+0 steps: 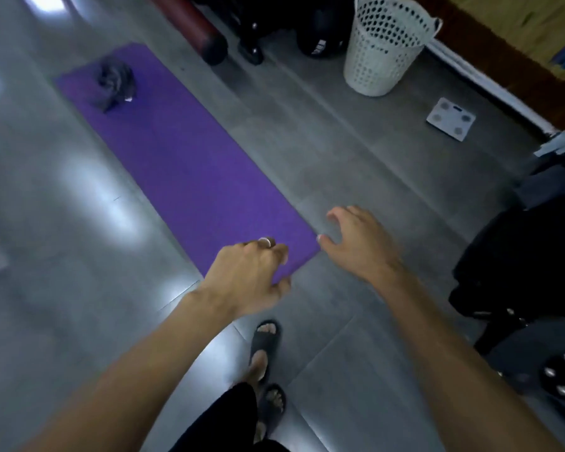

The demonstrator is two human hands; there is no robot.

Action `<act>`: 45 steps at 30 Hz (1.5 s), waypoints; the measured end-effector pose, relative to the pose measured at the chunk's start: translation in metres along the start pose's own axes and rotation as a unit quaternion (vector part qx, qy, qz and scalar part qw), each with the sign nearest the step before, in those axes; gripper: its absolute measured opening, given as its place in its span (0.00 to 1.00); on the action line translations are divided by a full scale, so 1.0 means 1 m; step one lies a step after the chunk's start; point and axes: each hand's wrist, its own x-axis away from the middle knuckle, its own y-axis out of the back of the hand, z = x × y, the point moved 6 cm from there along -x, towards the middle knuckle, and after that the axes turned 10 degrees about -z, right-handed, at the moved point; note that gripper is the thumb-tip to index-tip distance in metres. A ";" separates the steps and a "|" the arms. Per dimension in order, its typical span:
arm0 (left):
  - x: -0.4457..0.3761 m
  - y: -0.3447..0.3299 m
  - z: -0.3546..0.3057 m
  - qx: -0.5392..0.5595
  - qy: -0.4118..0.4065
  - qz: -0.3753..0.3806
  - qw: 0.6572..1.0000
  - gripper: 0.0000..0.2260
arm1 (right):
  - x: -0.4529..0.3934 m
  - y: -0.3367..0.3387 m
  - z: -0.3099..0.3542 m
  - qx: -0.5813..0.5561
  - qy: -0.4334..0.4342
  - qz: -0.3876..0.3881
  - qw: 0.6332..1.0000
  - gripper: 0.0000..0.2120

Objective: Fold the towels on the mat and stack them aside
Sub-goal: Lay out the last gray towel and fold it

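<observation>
A purple mat lies on the grey tiled floor, running from upper left toward the middle. A crumpled dark grey towel sits near the mat's far end. My left hand hovers over the mat's near corner, fingers loosely curled and holding nothing, a ring on one finger. My right hand is just right of that corner, fingers spread and relaxed, empty. The view is blurred by motion.
A white perforated laundry basket stands at the back right. A white bathroom scale lies on the floor near it. Dark gym gear lines the back. A black chair is at right. My sandalled feet are below.
</observation>
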 end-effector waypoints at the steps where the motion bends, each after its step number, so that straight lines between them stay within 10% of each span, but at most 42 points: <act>1: 0.013 0.002 0.020 -0.001 0.010 0.006 1.000 0.17 | 0.000 -0.010 0.022 -0.001 0.011 0.009 1.000 0.19; 21: 0.057 0.140 0.570 -0.006 0.139 -0.018 0.990 0.17 | -0.259 -0.166 0.545 0.022 0.185 0.037 0.982 0.20; 36: -0.233 0.177 0.923 0.006 0.140 -0.035 0.989 0.16 | -0.679 -0.280 0.729 -0.025 0.116 0.041 0.992 0.21; 45: -0.444 0.059 1.157 0.025 0.092 0.008 0.995 0.16 | -0.930 -0.448 0.739 -0.033 0.001 0.022 0.999 0.21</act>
